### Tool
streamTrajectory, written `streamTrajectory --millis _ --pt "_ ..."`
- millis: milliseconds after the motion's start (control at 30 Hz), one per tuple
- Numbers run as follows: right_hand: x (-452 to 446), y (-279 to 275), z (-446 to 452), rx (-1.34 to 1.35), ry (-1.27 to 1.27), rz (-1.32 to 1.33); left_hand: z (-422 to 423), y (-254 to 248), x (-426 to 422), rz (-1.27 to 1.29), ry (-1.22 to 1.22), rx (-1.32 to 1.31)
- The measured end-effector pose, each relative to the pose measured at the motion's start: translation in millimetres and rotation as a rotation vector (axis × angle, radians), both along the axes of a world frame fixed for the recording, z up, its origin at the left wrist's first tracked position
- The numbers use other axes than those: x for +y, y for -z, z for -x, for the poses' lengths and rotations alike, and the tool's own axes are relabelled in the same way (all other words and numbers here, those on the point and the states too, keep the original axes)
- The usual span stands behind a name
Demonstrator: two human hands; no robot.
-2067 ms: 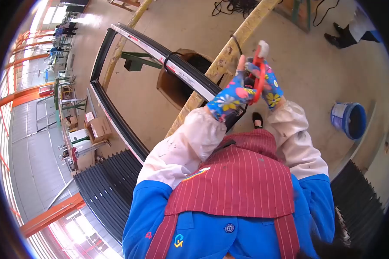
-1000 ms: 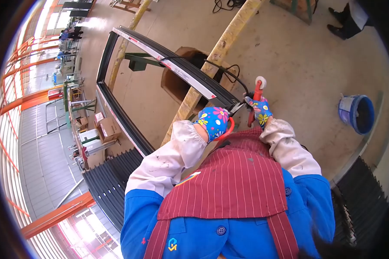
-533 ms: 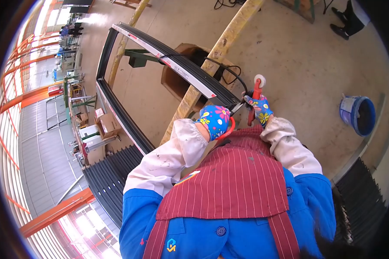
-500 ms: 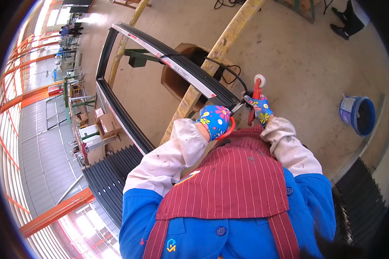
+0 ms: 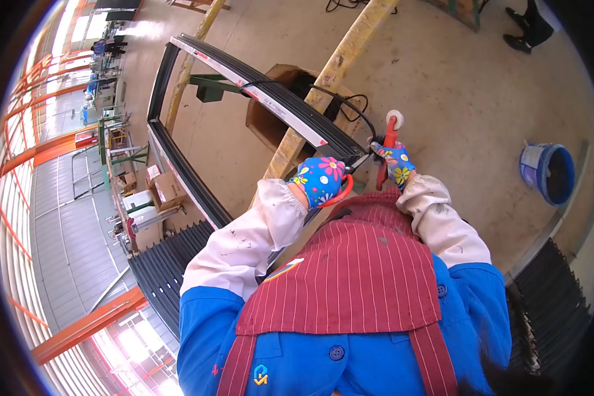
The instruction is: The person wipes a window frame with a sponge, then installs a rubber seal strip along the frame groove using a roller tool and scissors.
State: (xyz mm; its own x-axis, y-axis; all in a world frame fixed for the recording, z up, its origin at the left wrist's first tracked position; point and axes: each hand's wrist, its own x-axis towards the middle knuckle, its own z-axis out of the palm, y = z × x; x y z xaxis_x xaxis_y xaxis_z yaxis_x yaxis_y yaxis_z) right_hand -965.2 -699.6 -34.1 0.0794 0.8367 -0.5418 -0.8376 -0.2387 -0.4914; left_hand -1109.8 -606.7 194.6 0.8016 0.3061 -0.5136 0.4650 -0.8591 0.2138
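Note:
My left hand [image 5: 319, 181], in a blue flowered glove, is closed around the red handle of a pair of scissors [image 5: 343, 191]. Their metal blades reach the near corner of a long black window frame [image 5: 333, 135] with white and red tape along it. My right hand [image 5: 396, 162], gloved alike, grips a red-handled roller [image 5: 391, 135] with a white wheel. Its fingers also pinch the end of a black rubber strip [image 5: 358, 111] beside the scissor tips. That strip loops back over the frame. The exact contact between blades and strip is too small to tell.
Yellow beams [image 5: 340, 63] support the frame. Below it stands an open cardboard box [image 5: 261, 119]. A blue bucket [image 5: 529, 165] is on the floor at right; a person's black shoes [image 5: 518, 43] show at top right. Black profiles [image 5: 171, 264] lie at left.
My left hand has shifted slightly left, away from my right hand, with the scissors. My right hand, still gripping the roller, has barely moved.

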Motion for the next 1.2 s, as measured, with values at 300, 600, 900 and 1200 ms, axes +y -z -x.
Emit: streamTrajectory --millis 300,600,900,1200 --pt "-4.9 -7.2 -7.4 -0.193 0.011 0.109 -1.4 -24.8 39.1 0.044 0.045 -0.033" --pt "-1.7 -0.8 2.0 -0.183 0.110 -0.062 -58.4 -8.0 86.4 0.023 0.345 0.280" --pt "4.7 -45.1 -4.2 -0.454 -0.019 -0.050 -62.4 1.7 98.3 0.046 0.465 0.261" --pt "7.7 -56.7 -16.2 -0.562 -0.173 -0.063 -68.2 -2.6 103.3 0.018 0.494 0.248"
